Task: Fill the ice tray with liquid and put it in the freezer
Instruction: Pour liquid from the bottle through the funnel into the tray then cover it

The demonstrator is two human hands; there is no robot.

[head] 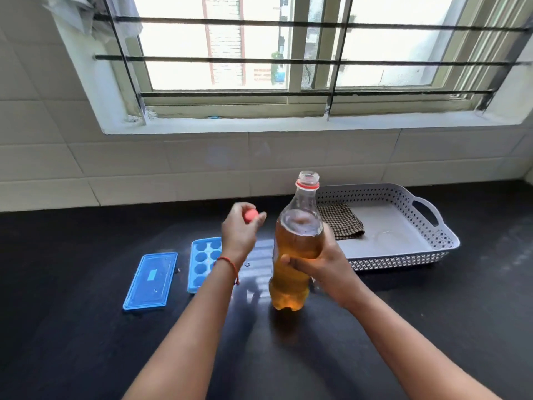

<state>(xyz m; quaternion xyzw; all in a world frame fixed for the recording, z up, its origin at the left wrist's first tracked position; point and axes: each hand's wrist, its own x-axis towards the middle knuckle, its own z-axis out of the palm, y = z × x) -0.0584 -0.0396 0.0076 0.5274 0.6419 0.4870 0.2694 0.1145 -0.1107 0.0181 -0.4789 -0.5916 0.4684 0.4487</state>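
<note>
A clear plastic bottle (298, 246), uncapped and filled to its shoulder with amber liquid, stands upright on the dark desk (86, 327). A red ring sits around its neck. The right hand (323, 264) has its grip clamped around the bottle's middle. The left hand (240, 229), a red thread tied at its wrist, pinches a small red bottle cap (250, 215) between the fingertips, raised just left of the bottle's neck.

The light blue plastic ice tray (203, 262) lies flat on the desk left of the bottle, round cells facing up, its right side hidden behind the left forearm. Its flat blue rectangular lid (151, 280) rests beside it, a narrow gap apart.

Behind and right of the bottle sits a white perforated plastic basket (438, 241) with a handle slot, holding a folded brown checked cloth (341, 222). The desk's near and left stretches lie bare.

Pale tiles (144, 168) back the desk under a wide barred window (288, 53), bright with daylight.
</note>
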